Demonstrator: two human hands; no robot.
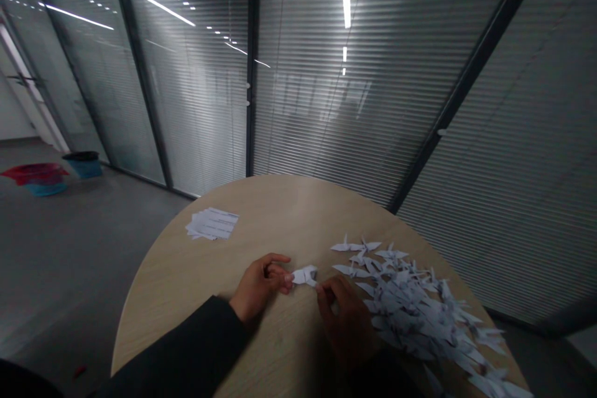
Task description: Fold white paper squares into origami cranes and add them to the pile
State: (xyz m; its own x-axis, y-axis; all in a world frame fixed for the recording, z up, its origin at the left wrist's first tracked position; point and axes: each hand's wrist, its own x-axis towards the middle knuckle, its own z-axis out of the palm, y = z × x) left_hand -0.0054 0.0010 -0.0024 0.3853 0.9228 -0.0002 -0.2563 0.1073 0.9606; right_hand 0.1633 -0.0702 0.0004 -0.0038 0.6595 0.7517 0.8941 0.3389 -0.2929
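A partly folded white paper crane is held between my two hands, just above the round wooden table. My left hand pinches its left end between thumb and fingers, with the index finger stretched out above. At the lower right tip of the paper, my right hand pinches with thumb and forefinger. Close to the right of my right hand lies a large heap of folded paper cranes. A small stack of printed paper sheets rests at the table's far left.
A glass partition with blinds runs behind the table. On the grey floor at left stand a bin with a red liner and a blue bin with a dark liner. A door is at the far left.
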